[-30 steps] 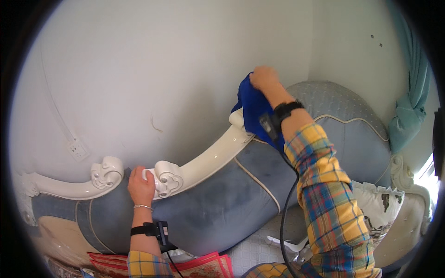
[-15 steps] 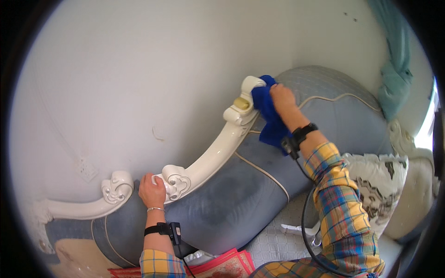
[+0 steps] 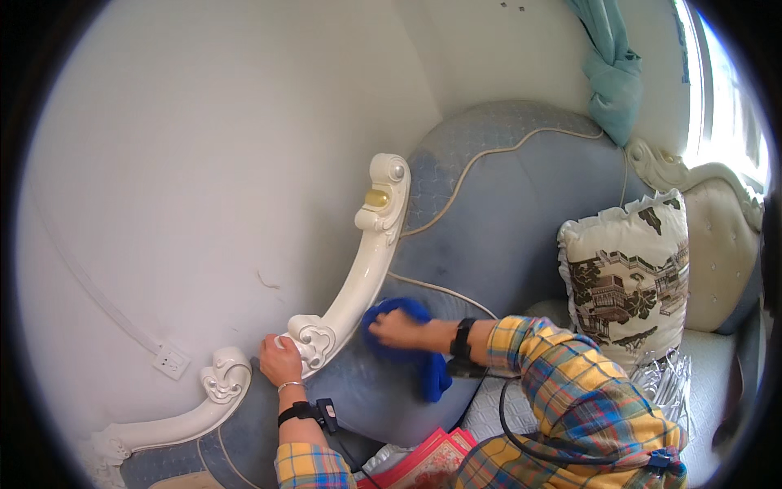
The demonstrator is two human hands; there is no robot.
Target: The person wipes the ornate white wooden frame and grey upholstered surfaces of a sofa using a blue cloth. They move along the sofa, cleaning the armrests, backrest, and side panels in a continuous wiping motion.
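Observation:
My right hand [image 3: 397,328] grips a bunched blue cloth [image 3: 436,376] and presses it against the grey-blue upholstered sofa back [image 3: 366,405], just below the white carved frame [image 3: 364,273]. Part of the cloth hangs loose beneath the wrist. At the lower scroll of that frame, my left hand [image 3: 281,360] is wrapped around the white rail end, its fingers curled over the top. A scrolled post with a gold inset [image 3: 377,198] rises at the frame's upper end.
A white cushion with dark printed buildings [image 3: 627,281] leans at the right, above a bundle of metal hangers [image 3: 664,383]. Red patterned items [image 3: 432,460] lie near my body. A wall socket [image 3: 171,360] and a knotted teal curtain [image 3: 613,85] show at the wall. A black cable hangs by my right arm.
My right hand has brought the blue cloth down from the top scroll to the upholstery below the rail. The view has turned rightward, showing more window. My left hand keeps its hold.

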